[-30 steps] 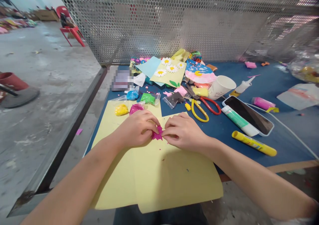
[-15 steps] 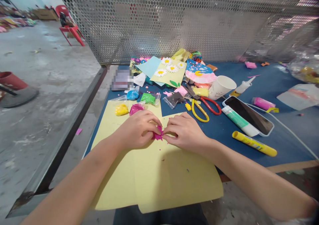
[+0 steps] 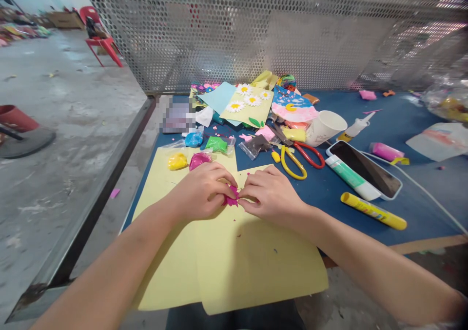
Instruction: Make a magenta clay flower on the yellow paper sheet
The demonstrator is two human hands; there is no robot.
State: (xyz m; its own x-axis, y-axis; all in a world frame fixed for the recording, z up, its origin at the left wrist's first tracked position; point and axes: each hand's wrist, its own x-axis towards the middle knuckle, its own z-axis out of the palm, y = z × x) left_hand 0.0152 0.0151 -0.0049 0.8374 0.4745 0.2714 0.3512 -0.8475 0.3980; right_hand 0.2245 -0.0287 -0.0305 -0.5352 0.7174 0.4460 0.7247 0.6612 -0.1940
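Note:
A crumpled magenta piece of soft modelling clay sits between my fingertips, mostly hidden by them. My left hand and my right hand both pinch it, just above a sheet of pale yellow card. Small magenta crumbs are scattered on the card near my hands. Just beyond my left hand lie a yellow clay lump and a bag of pink clay.
The dark blue table holds orange-and-yellow-handled scissors, a phone, a yellow glue stick, a paper cup and a pile of craft papers. Perforated metal mesh stands behind. The table's left edge drops to a concrete floor.
The magenta piece has gone from a spiky, visible shape to a tighter pinch, with more of it hidden by my fingertips. My hands have drawn slightly closer together.

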